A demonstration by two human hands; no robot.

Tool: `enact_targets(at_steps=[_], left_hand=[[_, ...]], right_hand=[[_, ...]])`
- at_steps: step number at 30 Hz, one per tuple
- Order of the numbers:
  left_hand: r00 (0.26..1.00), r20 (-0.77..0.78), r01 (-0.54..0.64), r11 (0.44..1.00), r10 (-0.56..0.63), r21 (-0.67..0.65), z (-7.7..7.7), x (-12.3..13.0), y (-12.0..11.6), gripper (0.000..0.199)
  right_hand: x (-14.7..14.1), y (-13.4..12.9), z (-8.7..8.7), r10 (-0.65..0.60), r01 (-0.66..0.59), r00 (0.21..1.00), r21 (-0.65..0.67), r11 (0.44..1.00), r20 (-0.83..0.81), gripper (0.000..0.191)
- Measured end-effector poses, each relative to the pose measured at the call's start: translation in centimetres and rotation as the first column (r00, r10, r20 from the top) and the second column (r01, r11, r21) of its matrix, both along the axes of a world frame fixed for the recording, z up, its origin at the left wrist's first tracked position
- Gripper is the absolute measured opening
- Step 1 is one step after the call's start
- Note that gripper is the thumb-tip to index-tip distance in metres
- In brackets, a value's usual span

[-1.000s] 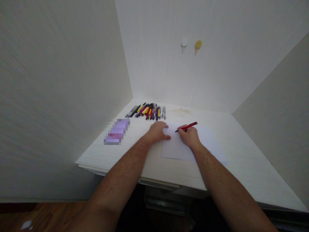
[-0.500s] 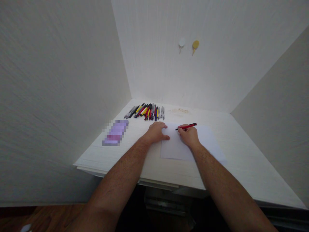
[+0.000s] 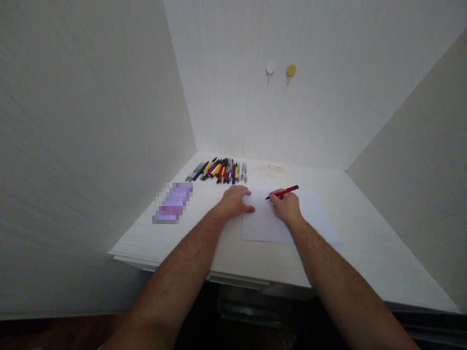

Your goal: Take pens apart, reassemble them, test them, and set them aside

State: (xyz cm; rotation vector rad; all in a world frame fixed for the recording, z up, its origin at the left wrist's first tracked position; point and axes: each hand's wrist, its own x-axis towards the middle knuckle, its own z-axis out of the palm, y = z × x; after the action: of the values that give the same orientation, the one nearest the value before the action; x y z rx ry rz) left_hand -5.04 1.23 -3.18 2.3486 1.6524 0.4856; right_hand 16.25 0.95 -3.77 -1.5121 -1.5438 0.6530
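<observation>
A red pen (image 3: 283, 192) with a black tip and black end is pinched in my right hand (image 3: 287, 206). Its tip points left and is at the surface of a white sheet of paper (image 3: 266, 228); whether it touches cannot be made out. Over the left edge of that paper lies my left hand (image 3: 236, 201), thumb and fingers apart, with nothing in it. Any marks on the paper are too faint to see. Behind the left hand, a row of several pens (image 3: 219, 170) in black, yellow, red, blue and clear lies on the white desk (image 3: 204, 233).
A blurred purple rectangular item (image 3: 174, 201) lies on the desk's left side. White panels enclose the desk at left, back and right. Two hooks, one white (image 3: 270, 68) and one yellow (image 3: 291, 71), are on the back panel. A brownish stain (image 3: 274, 168) marks the desk's rear.
The view has shifted slightly. My right hand's pen has moved a very little over the paper; my left hand keeps its place at the paper's edge.
</observation>
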Motion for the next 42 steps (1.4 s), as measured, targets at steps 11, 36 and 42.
enact_targets(at_steps=[11,36,42], left_hand=[[1.0,0.002,-0.004,1.0,0.004,-0.003,0.3,0.0,-0.4,0.067],[0.999,-0.042,-0.023,0.999,0.022,-0.044,1.0,0.1,-0.4,0.066],[0.999,-0.029,-0.021,0.999,0.02,-0.035,0.6,-0.1,-0.2,0.065]], right_hand=[[1.6,-0.5,0.6,-0.015,0.019,1.0,0.46,0.888,-0.012,0.048],[1.8,-0.7,0.8,0.006,-0.064,0.994,0.54,0.839,0.108,0.012],[1.8,-0.8,0.8,-0.006,-0.006,1.0,0.572,0.82,0.019,0.013]])
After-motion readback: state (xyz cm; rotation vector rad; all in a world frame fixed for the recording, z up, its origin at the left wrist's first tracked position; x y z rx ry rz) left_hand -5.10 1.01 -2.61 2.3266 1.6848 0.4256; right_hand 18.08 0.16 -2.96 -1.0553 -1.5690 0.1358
